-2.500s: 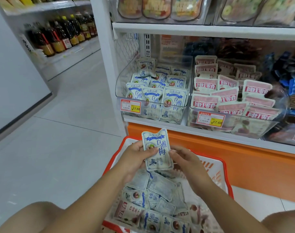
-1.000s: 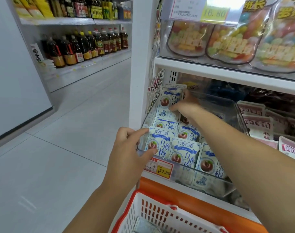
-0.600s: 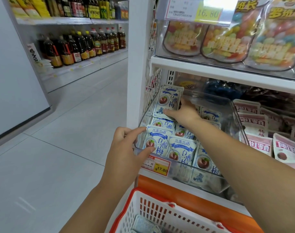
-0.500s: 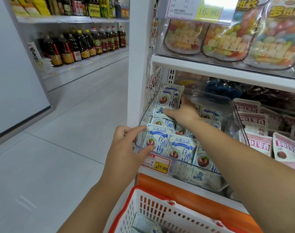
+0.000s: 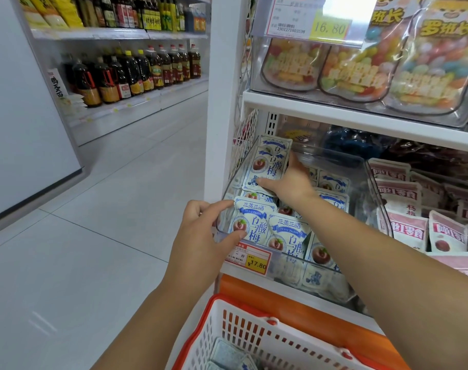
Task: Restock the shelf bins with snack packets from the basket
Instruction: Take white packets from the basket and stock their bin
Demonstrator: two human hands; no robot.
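A clear shelf bin (image 5: 371, 182) holds several white-and-blue plum snack packets. My right hand (image 5: 289, 180) reaches deep into the bin and holds an upright packet (image 5: 267, 164) against the back left corner, thumb on its lower front and fingers behind it. My left hand (image 5: 203, 236) grips the bin's front left corner, index finger and thumb around the front packet (image 5: 251, 222). The red-rimmed white basket (image 5: 227, 324) sits low in front of me, with a few packets visible inside.
A second bin of pink-and-white packets (image 5: 414, 222) stands to the right. Candy bags (image 5: 361, 65) fill the bin on the shelf above. A yellow price tag (image 5: 250, 260) hangs on the bin front. Bottles (image 5: 131, 73) line shelves across the tiled aisle on the left.
The packet went from over the basket into the bin. In the last second my right hand drew it slightly forward at the back left corner; my left hand stayed on the bin's front corner.
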